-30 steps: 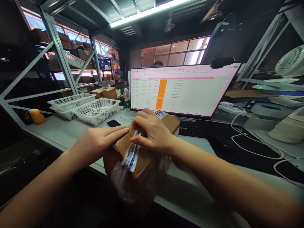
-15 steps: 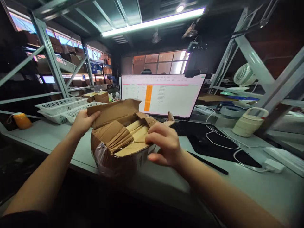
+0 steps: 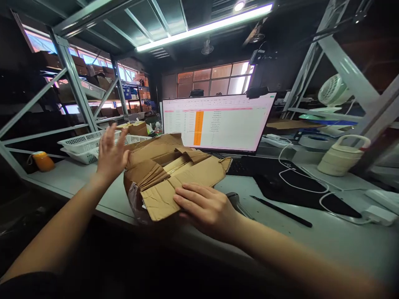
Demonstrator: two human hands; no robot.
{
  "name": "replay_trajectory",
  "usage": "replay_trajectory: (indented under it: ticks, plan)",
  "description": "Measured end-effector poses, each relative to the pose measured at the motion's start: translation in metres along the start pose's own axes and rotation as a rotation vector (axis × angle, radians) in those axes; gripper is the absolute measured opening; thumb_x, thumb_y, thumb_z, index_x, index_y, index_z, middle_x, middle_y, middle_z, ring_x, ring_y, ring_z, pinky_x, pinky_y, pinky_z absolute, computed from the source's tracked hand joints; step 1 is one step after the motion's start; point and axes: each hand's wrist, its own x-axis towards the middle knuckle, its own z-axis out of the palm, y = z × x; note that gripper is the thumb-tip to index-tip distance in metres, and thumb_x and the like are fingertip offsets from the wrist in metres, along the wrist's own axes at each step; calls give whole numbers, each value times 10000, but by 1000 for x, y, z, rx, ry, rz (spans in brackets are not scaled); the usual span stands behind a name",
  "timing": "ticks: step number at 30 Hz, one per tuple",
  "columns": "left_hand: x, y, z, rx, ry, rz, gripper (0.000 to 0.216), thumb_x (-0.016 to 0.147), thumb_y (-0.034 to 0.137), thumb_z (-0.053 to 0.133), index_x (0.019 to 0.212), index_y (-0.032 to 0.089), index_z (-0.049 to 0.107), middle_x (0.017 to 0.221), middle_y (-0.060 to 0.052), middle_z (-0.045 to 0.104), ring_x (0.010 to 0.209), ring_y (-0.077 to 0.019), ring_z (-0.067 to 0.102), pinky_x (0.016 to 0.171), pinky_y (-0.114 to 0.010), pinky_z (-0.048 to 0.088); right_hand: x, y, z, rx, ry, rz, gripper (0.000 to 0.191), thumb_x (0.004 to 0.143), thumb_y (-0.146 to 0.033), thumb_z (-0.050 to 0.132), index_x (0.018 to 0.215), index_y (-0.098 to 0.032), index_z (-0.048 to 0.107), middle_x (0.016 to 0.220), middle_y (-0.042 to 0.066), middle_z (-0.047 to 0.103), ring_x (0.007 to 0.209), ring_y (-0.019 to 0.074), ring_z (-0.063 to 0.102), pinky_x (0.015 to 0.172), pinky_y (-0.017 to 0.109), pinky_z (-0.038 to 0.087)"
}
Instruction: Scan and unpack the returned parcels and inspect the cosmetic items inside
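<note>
A crumpled cardboard box with torn, bent flaps sits at the table's front edge. Clear tape or plastic clings to its left front corner. Its top is partly open, and light tan cardboard shows inside; any further contents are hidden. My left hand is raised at the box's left rear corner, fingers spread and holding nothing. Stretched out flat, the fingers of my right hand rest on the front flap, which is folded outward. Just behind my right wrist lies a dark, curved object, partly covered.
A monitor showing a spreadsheet stands behind the box. White plastic baskets and an orange jar are at left. To the right are a black pen-like stick, a black mat, white cables and a cream lidded container.
My left hand has let go of the rear flap and spread its fingers. My right hand has moved down onto the front flap, which now folds outward over the box's front. The view has shifted slightly.
</note>
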Motion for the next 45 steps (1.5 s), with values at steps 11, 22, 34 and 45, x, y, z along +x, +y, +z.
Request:
replay_trajectory:
  ticks: [11,22,34,45]
  plan:
    - [-39,64,34,135,-17,838,423,1000,548,416,923,205,651,870,-55,646,839,-201,609,975,-473,476,106,100,-34,-160,-971,626,603,874,-524,621,1388,-210,587,1289,146,691,1127,359,655,819,410,497]
    - [-104,59,16,164,510,883,407,759,107,750,680,200,361,695,66,441,617,-96,502,689,-335,451,75,140,-28,-157,-962,938,594,864,-250,402,1436,-137,517,1425,184,598,1240,353,603,1006,475,486]
    - [-172,48,9,192,-22,340,812,825,-33,464,1544,336,378,1404,-79,575,1210,-272,577,911,-471,547,-46,159,-69,943,-6,1688,362,893,-174,488,880,-294,830,917,131,793,611,208,718,633,375,543]
    - [-105,75,-2,403,-503,557,660,866,150,560,1500,309,464,1309,-36,649,1284,-274,512,1166,-508,349,-51,172,-76,703,-192,1557,593,964,-281,525,1534,-131,463,1311,258,658,1062,290,715,861,401,554]
